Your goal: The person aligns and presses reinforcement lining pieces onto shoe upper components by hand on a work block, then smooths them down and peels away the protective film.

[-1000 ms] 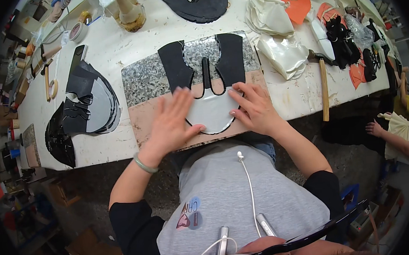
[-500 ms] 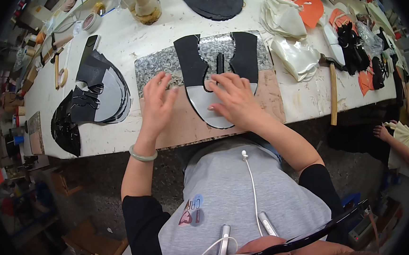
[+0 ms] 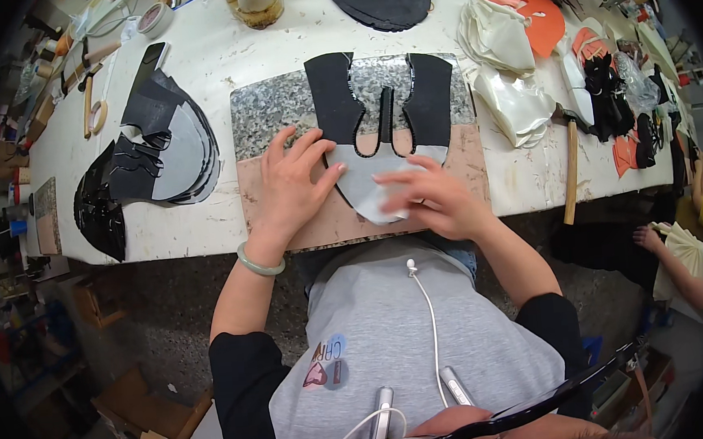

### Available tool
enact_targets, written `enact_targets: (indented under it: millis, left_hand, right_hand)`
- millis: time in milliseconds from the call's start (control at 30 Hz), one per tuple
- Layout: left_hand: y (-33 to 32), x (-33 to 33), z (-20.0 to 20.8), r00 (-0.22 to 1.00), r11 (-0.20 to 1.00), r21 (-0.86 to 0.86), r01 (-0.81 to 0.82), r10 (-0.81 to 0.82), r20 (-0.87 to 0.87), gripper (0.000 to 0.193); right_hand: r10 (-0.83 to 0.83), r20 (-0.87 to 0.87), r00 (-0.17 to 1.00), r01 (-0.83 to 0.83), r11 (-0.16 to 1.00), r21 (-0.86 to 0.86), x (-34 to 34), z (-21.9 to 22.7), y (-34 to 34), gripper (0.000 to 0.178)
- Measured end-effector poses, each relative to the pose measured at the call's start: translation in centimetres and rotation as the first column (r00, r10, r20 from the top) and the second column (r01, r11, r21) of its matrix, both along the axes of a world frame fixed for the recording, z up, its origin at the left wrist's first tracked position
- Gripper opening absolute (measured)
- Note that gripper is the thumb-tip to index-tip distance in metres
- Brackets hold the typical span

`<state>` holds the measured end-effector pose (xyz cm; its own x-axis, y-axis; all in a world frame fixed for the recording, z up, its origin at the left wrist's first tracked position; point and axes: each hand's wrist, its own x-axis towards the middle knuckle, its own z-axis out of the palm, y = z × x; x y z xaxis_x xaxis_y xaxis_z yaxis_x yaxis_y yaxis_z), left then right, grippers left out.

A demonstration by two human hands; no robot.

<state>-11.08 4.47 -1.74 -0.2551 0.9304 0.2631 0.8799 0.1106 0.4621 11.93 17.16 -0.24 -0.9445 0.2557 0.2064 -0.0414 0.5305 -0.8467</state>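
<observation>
A shoe upper (image 3: pixel 380 168), black with a grey toe, lies flat on a work board (image 3: pixel 266 217) that is part speckled stone and part pinkish. Two slots and a narrow tongue strip run down its middle. My left hand (image 3: pixel 296 178) is open beside its left edge, with the fingers spread and the fingertips at the border of the black and grey parts. Above the grey toe my right hand (image 3: pixel 431 197) is blurred by motion. Its fingers look apart, and nothing shows in them.
Stacked shoe uppers (image 3: pixel 175 150) lie left, beside a glossy black piece (image 3: pixel 100 208). More black uppers (image 3: pixel 381 1) are at the back, near a glue pot (image 3: pixel 259 6). On the right are a hammer (image 3: pixel 572 171), white pieces (image 3: pixel 510 102) and orange pieces (image 3: pixel 546 22). Another person's hand (image 3: pixel 648 238) shows far right.
My left hand has moved right and down to the upper's edge. My right hand has shifted right and lower, off the slots and over the grey toe.
</observation>
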Motion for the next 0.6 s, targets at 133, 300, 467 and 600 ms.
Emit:
enact_targets:
  millis: [133, 300, 467, 600]
  left_hand:
    - [0.3, -0.1, 0.4, 1.0, 1.0, -0.017, 0.026, -0.026, -0.014, 0.032]
    - [-1.4, 0.5, -0.9, 0.999, 0.999, -0.035, -0.006, 0.008, 0.054, 0.051]
    - [-2.9, 1.8, -1.9, 0.982, 0.973, -0.147, -0.179, 0.168, -0.081, 0.075]
    - [-2.3, 4.3, -0.7, 0.98, 0.965, -0.187, -0.183, 0.166, -0.105, 0.088]
  right_hand:
    - [-0.246, -0.124, 0.961, 0.184, 0.908, -0.377, 8.7, 3.1, 0.9, 0.016]
    - [-0.763, -0.031, 0.646, 0.675, 0.589, -0.444, 14.0, 7.7, 6.7, 0.006]
    - [-0.693, -0.08, 0.717, 0.696, 0.717, 0.028, 11.0, 5.5, 17.6, 0.031]
    - [-0.581, -0.245, 0.776, 0.527, 0.383, 0.759, 6.7, 3.1, 17.7, 0.043]
